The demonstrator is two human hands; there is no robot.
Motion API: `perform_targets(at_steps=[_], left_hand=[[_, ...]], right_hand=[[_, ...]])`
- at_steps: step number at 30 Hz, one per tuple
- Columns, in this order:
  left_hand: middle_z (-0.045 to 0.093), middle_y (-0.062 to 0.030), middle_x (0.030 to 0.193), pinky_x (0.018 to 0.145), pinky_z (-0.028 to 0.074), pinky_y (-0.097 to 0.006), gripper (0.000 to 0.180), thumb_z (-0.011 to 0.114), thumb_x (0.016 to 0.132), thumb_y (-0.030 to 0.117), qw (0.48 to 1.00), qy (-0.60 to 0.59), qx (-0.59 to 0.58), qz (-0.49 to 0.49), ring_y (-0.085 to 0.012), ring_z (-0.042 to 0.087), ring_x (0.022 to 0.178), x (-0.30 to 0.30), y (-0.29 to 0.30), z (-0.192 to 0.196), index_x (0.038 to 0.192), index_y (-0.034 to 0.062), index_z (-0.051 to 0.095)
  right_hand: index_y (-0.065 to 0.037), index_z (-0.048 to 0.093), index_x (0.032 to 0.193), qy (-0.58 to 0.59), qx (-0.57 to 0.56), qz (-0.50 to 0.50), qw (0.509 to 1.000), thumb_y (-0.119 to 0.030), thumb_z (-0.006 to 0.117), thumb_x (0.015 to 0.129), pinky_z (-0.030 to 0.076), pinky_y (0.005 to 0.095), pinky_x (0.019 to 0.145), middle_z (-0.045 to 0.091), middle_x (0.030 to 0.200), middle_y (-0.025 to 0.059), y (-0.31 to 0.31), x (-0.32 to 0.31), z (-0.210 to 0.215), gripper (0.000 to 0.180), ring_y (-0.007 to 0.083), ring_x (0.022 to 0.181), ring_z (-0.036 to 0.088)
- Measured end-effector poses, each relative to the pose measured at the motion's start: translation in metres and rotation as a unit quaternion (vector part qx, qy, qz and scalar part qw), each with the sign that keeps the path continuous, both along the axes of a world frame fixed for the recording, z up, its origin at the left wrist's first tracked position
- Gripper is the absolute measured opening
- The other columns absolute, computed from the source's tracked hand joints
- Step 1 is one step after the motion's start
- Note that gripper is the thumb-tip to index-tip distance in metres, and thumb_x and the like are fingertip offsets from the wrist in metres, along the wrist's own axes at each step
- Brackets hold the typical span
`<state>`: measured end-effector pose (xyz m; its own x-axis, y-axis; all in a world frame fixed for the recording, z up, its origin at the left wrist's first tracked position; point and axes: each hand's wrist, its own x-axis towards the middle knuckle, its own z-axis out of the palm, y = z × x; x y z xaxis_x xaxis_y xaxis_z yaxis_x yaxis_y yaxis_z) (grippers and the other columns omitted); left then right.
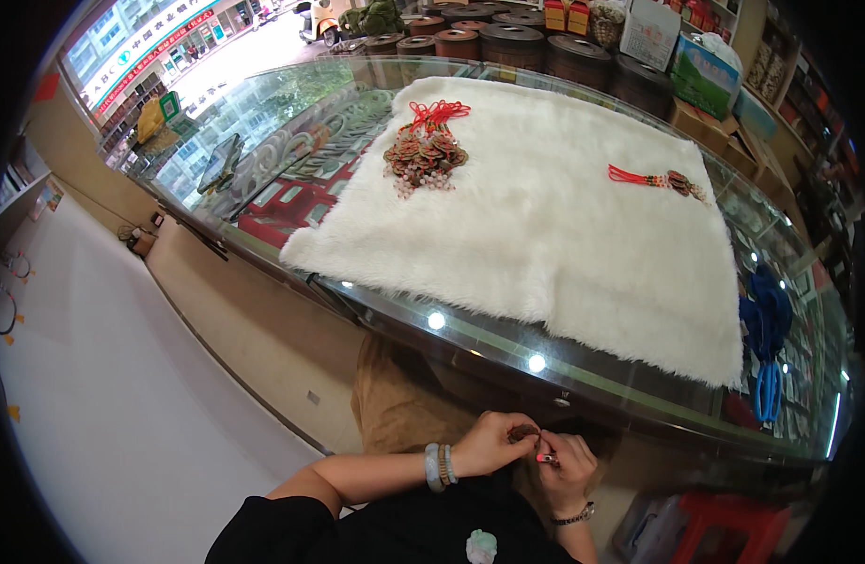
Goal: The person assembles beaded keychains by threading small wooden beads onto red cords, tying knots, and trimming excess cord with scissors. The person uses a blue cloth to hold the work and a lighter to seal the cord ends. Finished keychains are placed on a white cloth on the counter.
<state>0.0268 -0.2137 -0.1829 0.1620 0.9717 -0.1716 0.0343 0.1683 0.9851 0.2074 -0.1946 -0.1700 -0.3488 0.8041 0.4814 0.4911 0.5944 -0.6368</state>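
My left hand (489, 446), with bracelets at its wrist, pinches a brown coin charm (522, 432) in front of my body, just below the counter's near edge. Close beside it, my right hand (568, 466) has its fingers closed on the same charm's red cord end (546, 459); the fingers partly hide it. On the white plush cloth (545, 235), toward the left, a heap of coin charms (425, 155) lies with red cords pointing away from me. One separate coin charm (675, 182), its red cord toward the left, rests near the cloth's right edge.
The cloth covers a glass display counter (432, 320) holding bangles (296, 150). A phone-like device (221, 164) stands on its left end. Dark lidded jars (507, 42) line the far side. Blue cords (769, 320) show at right; a red stool (733, 522) stands low right.
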Motion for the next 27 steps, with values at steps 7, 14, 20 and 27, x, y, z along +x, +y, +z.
perform_targets(at_steps=[7,14,20,27], left_hand=[[0.072,-0.0053,0.090,0.074,0.055,-0.024,0.016,0.064,0.099,0.005,0.986,-0.149,-0.071,-0.017,-0.0086,0.065,0.080,-0.003,0.000,-0.011,0.110,-0.0060,0.068],[0.073,-0.0061,0.093,0.073,0.056,-0.024,0.017,0.064,0.101,0.005,0.980,-0.180,-0.081,-0.023,-0.0090,0.066,0.080,-0.003,-0.001,-0.019,0.113,-0.0061,0.067],[0.074,-0.0055,0.094,0.071,0.056,-0.024,0.019,0.065,0.100,0.007,0.973,-0.193,-0.126,-0.018,-0.0086,0.067,0.080,-0.002,0.000,-0.014,0.115,-0.0042,0.068],[0.075,-0.0083,0.100,0.075,0.058,-0.024,0.020,0.064,0.101,0.007,0.970,-0.203,-0.132,-0.030,-0.0113,0.071,0.084,-0.008,0.003,0.002,0.118,-0.0025,0.068]], right_hand=[[-0.002,0.071,0.097,-0.049,-0.018,0.045,0.998,0.000,0.074,0.082,0.055,0.0364,0.065,0.072,0.087,0.0126,0.004,0.005,0.004,0.016,0.0299,0.075,0.069],[-0.005,0.069,0.100,-0.033,-0.010,0.030,0.999,-0.001,0.078,0.077,0.056,0.0380,0.067,0.071,0.090,0.0100,0.000,0.003,-0.003,0.025,0.0295,0.078,0.069],[-0.006,0.066,0.104,-0.075,-0.048,0.027,0.996,-0.006,0.075,0.084,0.056,0.0371,0.068,0.071,0.090,0.0091,-0.004,0.006,-0.003,0.021,0.0290,0.080,0.070],[-0.003,0.068,0.107,0.068,-0.249,-0.016,0.966,-0.010,0.071,0.094,0.055,0.0311,0.068,0.072,0.085,0.0109,-0.011,0.007,0.001,0.015,0.0190,0.074,0.071]])
